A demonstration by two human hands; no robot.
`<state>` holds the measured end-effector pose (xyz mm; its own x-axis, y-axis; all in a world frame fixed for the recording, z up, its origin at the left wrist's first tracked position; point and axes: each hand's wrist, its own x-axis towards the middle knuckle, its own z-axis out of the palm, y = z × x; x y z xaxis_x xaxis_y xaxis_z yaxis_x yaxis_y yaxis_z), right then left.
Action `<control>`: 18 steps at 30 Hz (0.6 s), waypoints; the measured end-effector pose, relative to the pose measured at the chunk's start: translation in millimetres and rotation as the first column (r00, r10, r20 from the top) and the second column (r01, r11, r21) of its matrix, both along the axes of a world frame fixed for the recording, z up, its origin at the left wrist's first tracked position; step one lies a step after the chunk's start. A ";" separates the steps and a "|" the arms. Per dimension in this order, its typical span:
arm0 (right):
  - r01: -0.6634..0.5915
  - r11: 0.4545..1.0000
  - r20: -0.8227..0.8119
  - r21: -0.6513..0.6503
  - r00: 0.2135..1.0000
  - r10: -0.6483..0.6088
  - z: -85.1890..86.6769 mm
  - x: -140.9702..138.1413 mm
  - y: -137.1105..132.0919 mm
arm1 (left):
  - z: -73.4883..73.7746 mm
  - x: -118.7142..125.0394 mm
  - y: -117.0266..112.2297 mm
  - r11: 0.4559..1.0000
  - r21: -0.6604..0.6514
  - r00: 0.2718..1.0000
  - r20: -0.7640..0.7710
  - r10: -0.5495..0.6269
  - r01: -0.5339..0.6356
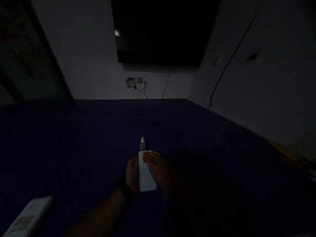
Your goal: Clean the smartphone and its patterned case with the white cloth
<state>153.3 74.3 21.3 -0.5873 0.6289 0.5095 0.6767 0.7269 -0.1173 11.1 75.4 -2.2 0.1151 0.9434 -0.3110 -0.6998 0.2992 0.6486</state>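
Observation:
My left hand, with a black band on its wrist, holds a white smartphone upright-edged along its left side, just above the dark blue table. My right hand lies across the phone's upper half, pressing a white cloth or tissue onto its surface. Behind the phone, almost touching it, stands a small clear dropper bottle with a white cap. The cloth's full shape is hidden under my fingers.
A pale flat slab, perhaps a tablet or printed card, lies at the table's near left corner. A yellowish object sits at the dim right edge. A wall-mounted dark screen and sockets with cables stand beyond the table's far edge.

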 end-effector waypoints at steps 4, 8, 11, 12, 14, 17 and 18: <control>0.046 0.997 0.021 0.057 0.999 -0.047 -8.7 -13.8 -3.9 | 1.6 0.0 -3.2 0.999 -0.044 1.000 0.003 0.027 -0.027; -0.075 0.997 0.072 0.018 0.995 0.073 -5.5 -17.0 -9.8 | 0.3 -1.2 -4.0 0.993 -0.078 0.996 -0.024 0.088 -0.090; -0.126 0.992 0.073 -0.028 0.989 0.128 -4.1 -12.8 -9.8 | -0.7 -1.4 -4.0 0.992 -0.071 0.994 -0.045 0.098 -0.101; -0.096 0.995 0.062 -0.025 0.993 0.097 -5.5 -12.4 -9.0 | -1.1 -1.3 -4.0 0.992 -0.062 0.993 -0.051 0.105 -0.108; -0.023 1.000 0.051 -0.004 0.998 0.023 -10.1 -14.5 -7.1 | -2.1 -1.0 -3.8 0.991 -0.043 0.991 -0.061 0.122 -0.125; -0.004 1.000 0.064 0.009 0.998 0.003 -14.6 -19.6 -5.0 | -3.9 -1.5 -2.7 0.990 -0.032 0.988 -0.074 0.133 -0.136; -0.028 1.000 0.072 0.002 0.997 0.028 -14.0 -20.2 -4.5 | -4.3 -2.0 -2.2 0.991 -0.034 0.989 -0.078 0.129 -0.132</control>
